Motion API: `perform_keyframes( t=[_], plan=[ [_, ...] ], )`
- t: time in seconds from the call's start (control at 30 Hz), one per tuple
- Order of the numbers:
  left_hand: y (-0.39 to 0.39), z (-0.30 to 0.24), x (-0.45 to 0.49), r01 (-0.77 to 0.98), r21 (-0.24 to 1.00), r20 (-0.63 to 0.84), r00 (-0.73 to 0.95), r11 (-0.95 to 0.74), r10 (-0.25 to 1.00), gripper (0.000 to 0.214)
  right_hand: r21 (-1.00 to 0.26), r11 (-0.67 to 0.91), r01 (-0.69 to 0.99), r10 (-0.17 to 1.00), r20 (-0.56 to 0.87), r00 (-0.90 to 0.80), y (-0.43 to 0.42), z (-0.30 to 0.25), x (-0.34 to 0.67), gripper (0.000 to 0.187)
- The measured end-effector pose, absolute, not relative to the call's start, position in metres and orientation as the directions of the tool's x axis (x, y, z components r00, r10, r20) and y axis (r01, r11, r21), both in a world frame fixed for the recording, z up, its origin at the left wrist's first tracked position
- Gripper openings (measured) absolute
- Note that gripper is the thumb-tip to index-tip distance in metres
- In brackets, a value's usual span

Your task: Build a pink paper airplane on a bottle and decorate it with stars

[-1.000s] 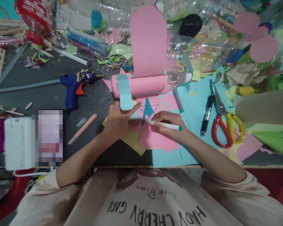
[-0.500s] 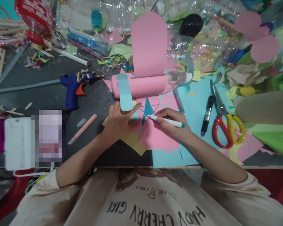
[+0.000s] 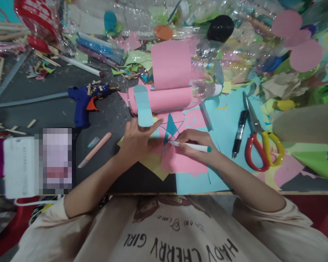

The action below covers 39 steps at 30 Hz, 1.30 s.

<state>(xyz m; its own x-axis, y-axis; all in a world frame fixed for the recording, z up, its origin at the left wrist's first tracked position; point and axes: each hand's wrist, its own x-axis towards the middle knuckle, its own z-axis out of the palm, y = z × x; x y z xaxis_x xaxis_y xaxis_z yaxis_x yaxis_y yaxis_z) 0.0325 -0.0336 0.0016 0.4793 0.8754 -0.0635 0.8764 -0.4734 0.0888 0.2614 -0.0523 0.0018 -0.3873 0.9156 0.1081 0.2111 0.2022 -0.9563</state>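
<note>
My right hand (image 3: 198, 143) is closed around a white marker (image 3: 195, 146) with a green end. The marker's tip rests on a sheet of pink paper (image 3: 188, 162), at the lower part of a star (image 3: 172, 126) outlined and partly coloured in teal. Spread beside the star, my left hand (image 3: 138, 138) lies over the paper's left edge and holds nothing. Just beyond both hands lies a plastic bottle (image 3: 205, 89) wrapped in pink paper (image 3: 169, 100). A light blue paper strip (image 3: 144, 107) hangs over it, and a pink flap (image 3: 171, 65) stands up behind.
A blue glue gun (image 3: 83, 100) and a peach pen (image 3: 95, 150) lie at left, near a phone (image 3: 57, 156). Scissors (image 3: 255, 138) and a black pen (image 3: 239, 134) lie at right on light blue paper (image 3: 224, 120). Plastic bottles and paper scraps crowd the back.
The marker tip has moved down and slightly left along the star, and more of its lower left point is coloured. The pink flap has tipped, uncovering an orange disc behind it.
</note>
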Motion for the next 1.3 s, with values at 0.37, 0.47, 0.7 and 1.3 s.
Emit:
perform_keyframes(
  t=[0.37,0.47,0.7,1.3],
  plan=[
    [-0.032,0.010,0.034,0.882,0.147,-0.172,0.469,-0.448,0.866,0.056,-0.990,0.088,0.107,0.991,0.076,-0.114,-0.059,0.004,0.258,0.026],
    [-0.031,0.009,0.034,0.876,0.133,-0.136,0.479,-0.463,0.867,0.056,-0.958,0.161,0.239,0.976,0.118,-0.184,-0.063,0.005,0.256,0.010],
    [-0.032,0.008,0.032,0.876,0.155,-0.168,0.480,-0.457,0.861,0.054,-0.855,0.413,0.314,0.871,0.270,-0.411,-0.064,0.002,0.259,0.010],
    [-0.034,0.003,0.030,0.874,0.177,-0.137,0.478,-0.453,0.868,0.054,-0.763,0.513,0.393,0.837,0.344,-0.425,-0.063,0.004,0.259,0.016]
  ],
)
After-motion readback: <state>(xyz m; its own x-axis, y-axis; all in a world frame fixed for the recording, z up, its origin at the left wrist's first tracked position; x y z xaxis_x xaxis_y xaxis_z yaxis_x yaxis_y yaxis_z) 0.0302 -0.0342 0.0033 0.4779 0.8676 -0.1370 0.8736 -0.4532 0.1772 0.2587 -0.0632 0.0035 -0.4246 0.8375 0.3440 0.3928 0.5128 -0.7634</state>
